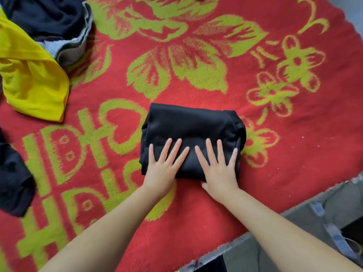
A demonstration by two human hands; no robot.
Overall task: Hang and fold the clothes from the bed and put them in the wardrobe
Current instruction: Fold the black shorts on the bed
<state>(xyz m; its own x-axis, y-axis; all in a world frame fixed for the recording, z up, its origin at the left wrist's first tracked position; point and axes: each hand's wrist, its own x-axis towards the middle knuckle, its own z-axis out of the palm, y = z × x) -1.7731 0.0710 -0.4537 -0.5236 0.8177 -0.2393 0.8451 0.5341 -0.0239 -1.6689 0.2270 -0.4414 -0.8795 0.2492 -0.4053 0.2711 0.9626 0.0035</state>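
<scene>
Your left hand (164, 169) and right hand (220, 173) lie side by side, flat, with fingers straight and spread, pressing down on the near half of a folded black garment (188, 132) (gripping nothing, just palms and fingers on the cloth). The garment rests on a red blanket with yellow-green flowers (196, 55). Far to your left hand's side lie a yellow garment (33, 79), a dark navy garment (51, 16) beyond it, and another dark garment (13, 181) nearer you.

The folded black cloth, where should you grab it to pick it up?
Probably by its two short ends, one hand from each side, fingers slid under. The folded black cloth lies flat and wide, and the left hand and right hand already press its near edge.
</scene>
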